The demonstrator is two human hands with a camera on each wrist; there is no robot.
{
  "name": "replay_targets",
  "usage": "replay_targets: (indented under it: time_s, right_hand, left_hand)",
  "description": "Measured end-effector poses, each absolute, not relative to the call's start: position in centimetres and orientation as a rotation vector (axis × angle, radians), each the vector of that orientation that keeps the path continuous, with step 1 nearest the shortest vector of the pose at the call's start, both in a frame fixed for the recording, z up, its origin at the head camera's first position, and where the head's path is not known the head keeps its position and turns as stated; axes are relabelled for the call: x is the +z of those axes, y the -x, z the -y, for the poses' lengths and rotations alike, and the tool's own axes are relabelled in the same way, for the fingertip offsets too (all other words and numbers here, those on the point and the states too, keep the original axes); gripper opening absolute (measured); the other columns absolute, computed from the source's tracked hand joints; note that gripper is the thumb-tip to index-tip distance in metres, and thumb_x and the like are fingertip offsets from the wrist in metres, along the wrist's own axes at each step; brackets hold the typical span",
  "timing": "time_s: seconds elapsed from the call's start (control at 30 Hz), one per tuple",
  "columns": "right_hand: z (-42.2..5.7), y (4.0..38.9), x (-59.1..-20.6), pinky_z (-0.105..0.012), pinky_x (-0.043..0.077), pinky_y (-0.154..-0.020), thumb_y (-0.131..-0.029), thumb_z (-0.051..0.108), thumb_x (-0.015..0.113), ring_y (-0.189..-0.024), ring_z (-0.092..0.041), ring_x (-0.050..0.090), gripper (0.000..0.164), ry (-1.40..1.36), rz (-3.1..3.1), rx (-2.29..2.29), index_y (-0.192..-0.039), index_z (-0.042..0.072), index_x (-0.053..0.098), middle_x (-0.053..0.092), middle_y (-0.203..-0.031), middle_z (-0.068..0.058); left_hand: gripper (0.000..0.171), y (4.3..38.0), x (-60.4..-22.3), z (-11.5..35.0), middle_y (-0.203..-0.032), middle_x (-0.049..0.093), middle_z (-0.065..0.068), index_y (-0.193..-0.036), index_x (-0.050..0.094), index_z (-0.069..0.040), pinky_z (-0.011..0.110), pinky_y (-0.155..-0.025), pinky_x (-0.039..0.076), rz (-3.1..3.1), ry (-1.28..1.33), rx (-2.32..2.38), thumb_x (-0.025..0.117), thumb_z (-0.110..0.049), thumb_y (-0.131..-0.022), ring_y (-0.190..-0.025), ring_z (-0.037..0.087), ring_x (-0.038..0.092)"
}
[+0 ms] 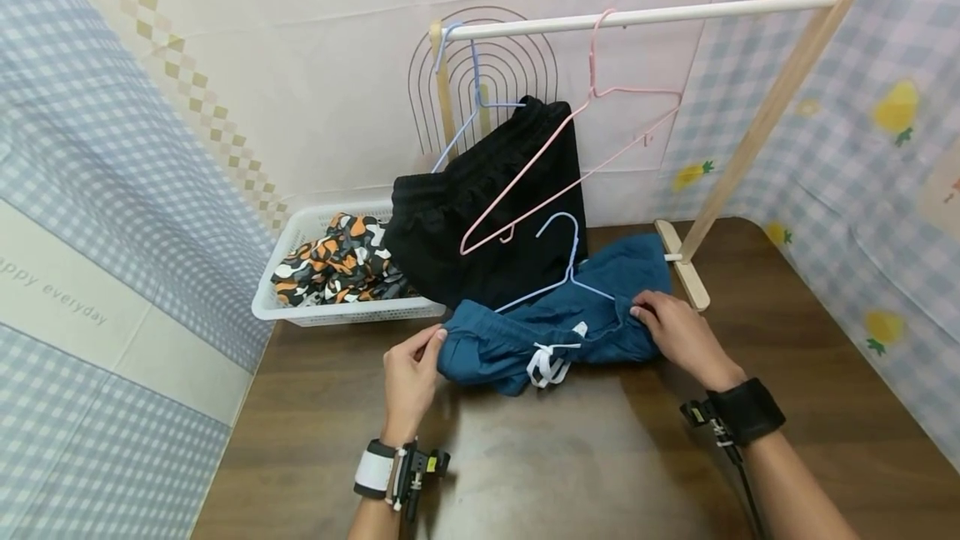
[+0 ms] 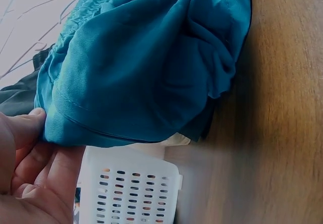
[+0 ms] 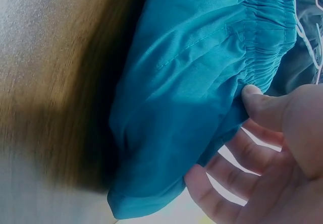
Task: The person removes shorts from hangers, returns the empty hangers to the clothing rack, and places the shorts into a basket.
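A pair of teal drawstring shorts (image 1: 480,348) is held up by its waistband between both hands, just above the wooden table. At the left end of the waistband, my left hand (image 1: 411,373) pinches the cloth between thumb and fingers. My right hand (image 1: 686,336) pinches the other end, thumb on the gathered elastic (image 3: 265,37). A light blue wire hanger (image 1: 573,261) reaches down into the waist opening, its hook free above; the lower part of it is hidden in the cloth. White drawstrings (image 1: 551,365) dangle at the front.
Behind stands a rack with a white rail (image 1: 652,17). Black shorts (image 1: 487,207) hang there from a blue hanger (image 1: 477,77), beside a bare pink hanger (image 1: 592,98). A white basket (image 1: 375,315) at left holds patterned cloth (image 1: 345,265). The rack's wooden foot (image 1: 684,269) stands at right.
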State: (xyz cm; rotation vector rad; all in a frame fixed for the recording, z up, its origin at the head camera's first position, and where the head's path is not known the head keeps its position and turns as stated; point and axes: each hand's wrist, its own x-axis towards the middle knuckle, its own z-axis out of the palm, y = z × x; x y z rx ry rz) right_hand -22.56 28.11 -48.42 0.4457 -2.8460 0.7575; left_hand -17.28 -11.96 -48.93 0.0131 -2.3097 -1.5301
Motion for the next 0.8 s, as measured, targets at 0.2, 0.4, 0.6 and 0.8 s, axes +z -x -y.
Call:
replay_targets:
  time_s: [0.2,0.4,0.6,0.8]
  right_hand:
    - [-28.0,22.5,-48.1,-0.058,0.056,-0.083,-0.107,0.008,0.063,-0.094,-0.034,0.068,0.013,-0.462,2.801,0.739,-0.111,0.0,0.071,0.072,-0.105,-0.018]
    - [-27.7,22.3,-48.4,-0.056,0.056,-0.083,-0.106,0.008,0.064,-0.095,-0.033,0.068,0.012,-0.472,2.766,0.723,-0.112,0.001,0.071,0.072,-0.105,-0.017]
    - [-27.5,22.0,-48.3,-0.056,0.056,-0.08,-0.107,0.01,0.062,-0.091,-0.031,0.066,0.013,-0.438,2.742,0.727,-0.114,0.001,0.07,0.07,-0.104,-0.015]
    - [-27.3,21.5,-48.3,-0.057,0.056,-0.077,-0.107,0.011,0.063,-0.089,-0.03,0.066,0.014,-0.414,2.683,0.712,-0.116,0.003,0.07,0.07,-0.103,-0.014]
  left_hand:
    - [0.02,17.1,-49.0,12.1,-0.109,0.079,0.011,-0.116,0.081,-0.002,0.021,-0.059,0.048,2.293,-0.021,-1.55,0.072,-0.015,-0.102,-0.074,0.019,0.064]
    - [0.02,16.7,-49.0,12.3,-0.105,0.079,0.013,-0.116,0.08,-0.001,0.022,-0.055,0.045,2.287,-0.026,-1.562,0.071,-0.013,-0.102,-0.071,0.02,0.062]
    - [0.02,16.7,-48.8,12.4,-0.104,0.079,0.014,-0.117,0.079,-0.001,0.022,-0.055,0.046,2.284,-0.001,-1.586,0.071,-0.012,-0.103,-0.07,0.016,0.063]
    - [0.018,16.8,-48.5,12.4,-0.111,0.078,0.013,-0.117,0.079,-0.004,0.022,-0.075,0.059,2.246,0.062,-1.702,0.072,-0.012,-0.102,-0.09,0.02,0.076]
